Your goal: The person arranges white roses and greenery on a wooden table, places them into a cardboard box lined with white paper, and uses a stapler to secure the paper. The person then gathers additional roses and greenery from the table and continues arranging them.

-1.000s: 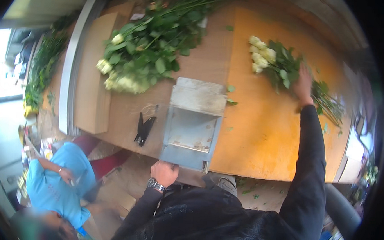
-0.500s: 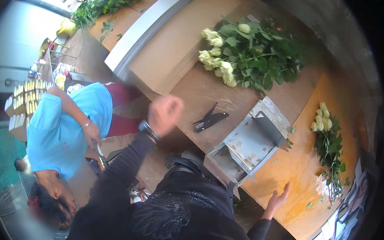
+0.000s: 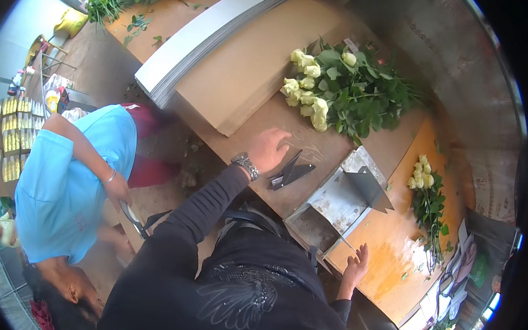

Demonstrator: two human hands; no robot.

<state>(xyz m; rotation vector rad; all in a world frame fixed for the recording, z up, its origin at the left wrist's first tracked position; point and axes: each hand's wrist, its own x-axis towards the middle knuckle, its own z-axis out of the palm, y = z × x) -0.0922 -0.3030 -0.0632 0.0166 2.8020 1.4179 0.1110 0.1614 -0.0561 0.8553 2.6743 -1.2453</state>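
Note:
My left hand [image 3: 267, 149], with a metal watch at the wrist, is over the brown tabletop [image 3: 251, 127], fingers stretched toward a black stapler-like tool [image 3: 291, 173] lying spread on the wood. Nothing shows in that hand. My right hand [image 3: 356, 267] is raised beside the near end of a worn grey metal holder [image 3: 340, 197], its fingers apart and nothing in them. The holder has upright plates and stands at the table's near edge. Beyond the tool lies a bunch of cream roses [image 3: 315, 111] with dense green leaves.
A stack of brown cardboard [image 3: 246, 67] with white sheets [image 3: 187, 39] beside it fills the table's left part. A smaller rose bunch [image 3: 423, 178] lies at right on a wet orange surface. At left, close by, a person in a blue shirt [image 3: 73, 177] holds a tool.
My left hand has come forward and right, from the table's edge to beside the black tool. My right hand has moved left, closer to the metal holder. The view has shifted slightly.

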